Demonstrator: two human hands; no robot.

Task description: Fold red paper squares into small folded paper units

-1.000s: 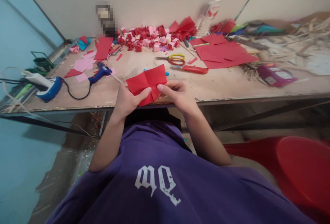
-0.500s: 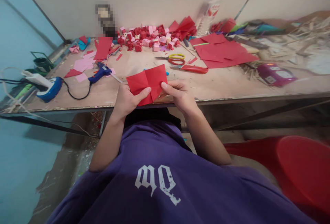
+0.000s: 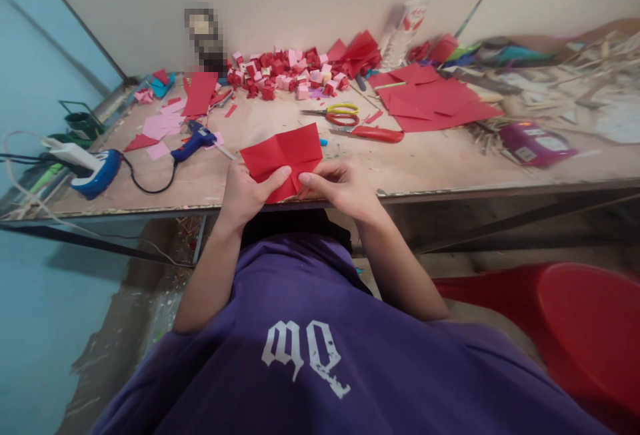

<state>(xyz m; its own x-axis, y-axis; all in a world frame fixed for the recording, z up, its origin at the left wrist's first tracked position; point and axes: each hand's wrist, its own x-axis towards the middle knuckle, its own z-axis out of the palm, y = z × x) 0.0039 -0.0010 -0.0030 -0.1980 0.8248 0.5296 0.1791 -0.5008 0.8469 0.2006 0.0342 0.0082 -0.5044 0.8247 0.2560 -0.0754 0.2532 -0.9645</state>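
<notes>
Right hand (image 3: 345, 188): its thumb has slid inward over your red sheet (image 3: 293, 145) in the last half second, from the right edge to near the thumb of your left hand (image 3: 247, 189); the sheet has shifted slightly left with it.
Grip: closed on that sheet with both hands, the left pinching its lower left part, the right its lower right, thumbs on top.
Red sheet: creased and tilted, held up before you over the near edge of the surface (image 3: 425, 161).
Fingers: mostly hidden beneath the paper, so you cannot tell how they press.
Bottle (image 3: 413, 18): clear, red-marked label, by the back wall (image 3: 300, 1); its top is blurred, and you cannot tell whether liquid is inside.
Green holder (image 3: 84, 128): at your far left, too dark inside to show its contents.
Blue socket block (image 3: 103, 175): carries a white plug (image 3: 75, 155).
Blue piece (image 3: 324, 143): just beyond the sheet, partly covered by it.
Folded pieces (image 3: 287, 75): red and pink, heaped at the back, many hiding one another.
Pixelated patch (image 3: 205, 38): whatever it covers cannot be made out.
Purple item (image 3: 535, 145): label too blurred to read.
Red stool (image 3: 590, 335): cut off at the right.
</notes>
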